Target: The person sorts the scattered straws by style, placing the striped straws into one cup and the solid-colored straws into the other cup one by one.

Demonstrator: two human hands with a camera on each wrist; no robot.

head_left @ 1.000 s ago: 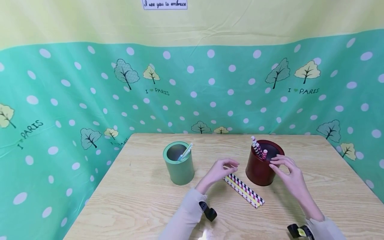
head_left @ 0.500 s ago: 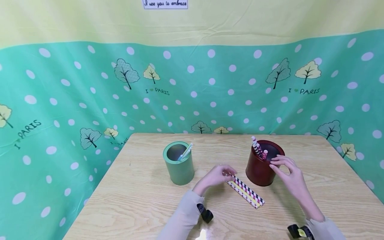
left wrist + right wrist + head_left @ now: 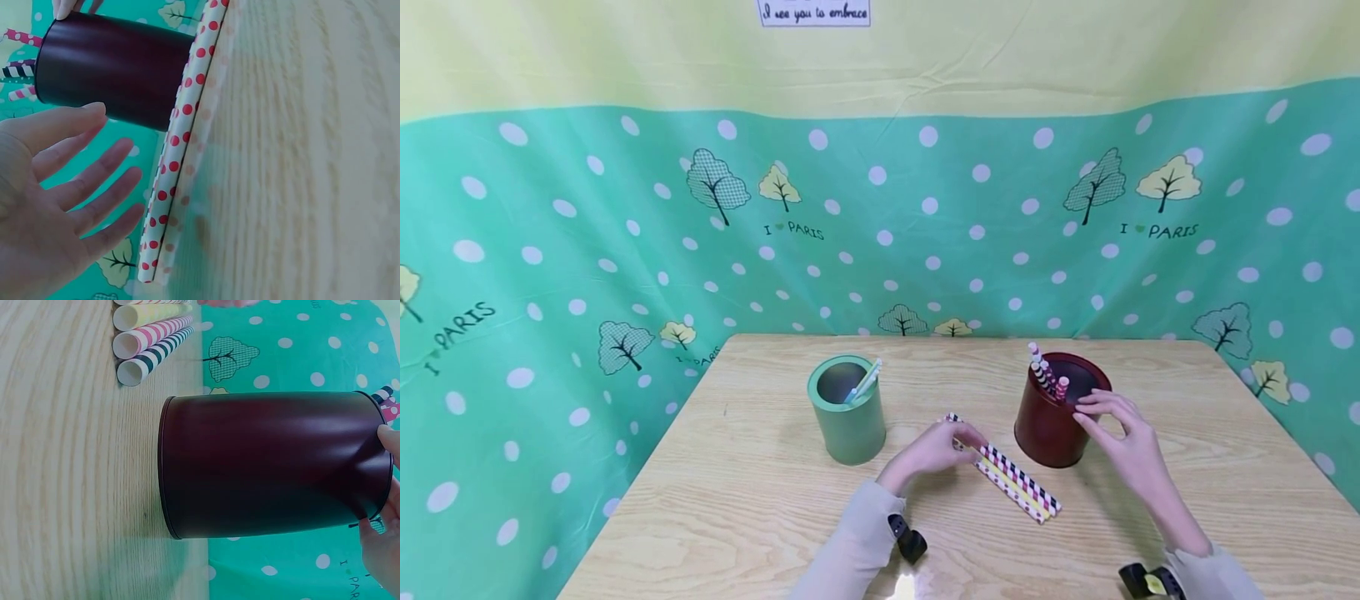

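Observation:
Several patterned paper straws [image 3: 1017, 478] lie side by side on the table: red-dotted, yellow, pink-striped and black-striped. My left hand [image 3: 938, 448] is over their far end, hiding part of them; in the left wrist view its fingers [image 3: 103, 178] are spread and relaxed, near the red-dotted straw [image 3: 181, 131] with nothing in them. To the right stands a dark red round canister [image 3: 1051, 429] with several striped and dotted straws [image 3: 1047, 377] leaning inside. With thumb and fingers, my right hand [image 3: 1122, 429] holds the canister's near right rim.
A green round canister [image 3: 852, 429] with a few pale straws [image 3: 867, 382] inside stands left of my left hand. The wooden table [image 3: 737, 500] ends at a green dotted cloth [image 3: 925, 275] hanging behind and at the sides.
My left hand has come lower and slightly to the left and nearer, over the straws, uncovering their far tips. The right hand stays at the dark red canister's rim.

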